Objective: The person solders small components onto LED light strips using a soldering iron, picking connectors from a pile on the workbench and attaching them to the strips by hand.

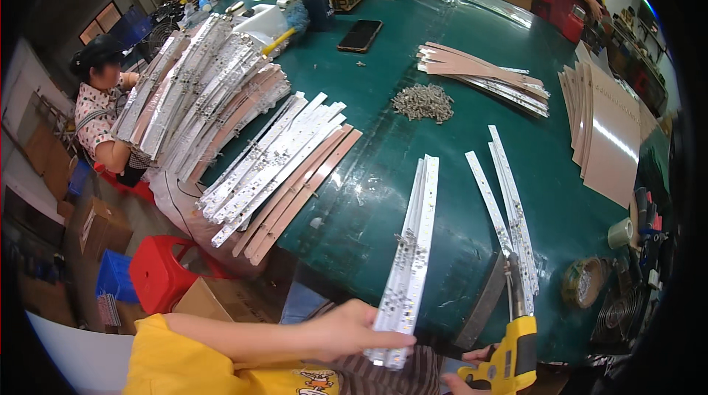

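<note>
My left hand [354,332] grips the near end of a bundle of long white LED strips [413,247], thumb across the top. Small metal parts are clustered midway along and near the held end. My right hand [461,376], partly cut off by the lower edge, is closed at a yellow and black pistol-grip power tool [520,354]. The tool's long metal shaft [512,281] points away over the table, beside more white LED strips [509,203]. Under these strips' near part lies a dark flat bar [483,303]. A pile of small metal fasteners [422,103] sits farther off.
Stacked strips [284,166] and a taller heap [206,92] fill the left side of the green table [354,225]. More strips [483,74] and tan boards [608,129] lie right. A phone [360,36] lies far. Tape rolls [582,281] stand right. Other people are nearby.
</note>
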Demonstrator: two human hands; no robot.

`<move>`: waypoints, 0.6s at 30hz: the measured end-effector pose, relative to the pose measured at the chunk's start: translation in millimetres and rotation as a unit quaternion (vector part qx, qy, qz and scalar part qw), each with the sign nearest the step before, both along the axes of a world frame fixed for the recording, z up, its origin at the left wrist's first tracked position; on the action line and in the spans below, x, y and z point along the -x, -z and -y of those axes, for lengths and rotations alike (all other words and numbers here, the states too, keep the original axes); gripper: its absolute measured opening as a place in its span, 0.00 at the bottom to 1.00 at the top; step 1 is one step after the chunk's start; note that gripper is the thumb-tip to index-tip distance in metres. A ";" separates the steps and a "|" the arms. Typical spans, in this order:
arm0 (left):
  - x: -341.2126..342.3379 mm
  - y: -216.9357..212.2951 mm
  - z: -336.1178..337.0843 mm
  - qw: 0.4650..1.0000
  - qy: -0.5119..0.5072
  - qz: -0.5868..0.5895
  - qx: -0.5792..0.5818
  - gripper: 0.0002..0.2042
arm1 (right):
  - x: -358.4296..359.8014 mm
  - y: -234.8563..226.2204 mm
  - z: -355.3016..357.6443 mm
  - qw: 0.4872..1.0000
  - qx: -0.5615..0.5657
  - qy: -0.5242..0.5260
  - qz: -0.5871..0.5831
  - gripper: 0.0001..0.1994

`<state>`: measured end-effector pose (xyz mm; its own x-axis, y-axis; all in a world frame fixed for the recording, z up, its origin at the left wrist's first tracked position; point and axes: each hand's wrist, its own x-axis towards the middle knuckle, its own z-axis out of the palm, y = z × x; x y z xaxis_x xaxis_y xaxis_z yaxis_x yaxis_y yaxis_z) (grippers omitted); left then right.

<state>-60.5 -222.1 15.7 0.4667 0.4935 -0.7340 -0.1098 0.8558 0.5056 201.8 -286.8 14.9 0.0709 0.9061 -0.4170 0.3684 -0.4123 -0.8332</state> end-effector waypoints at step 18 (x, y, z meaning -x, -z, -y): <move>248.4 -85.1 -78.9 0.730 0.267 -0.613 -0.141 0.31 | -18.3 26.0 -9.6 0.968 -0.237 0.085 -0.003 0.28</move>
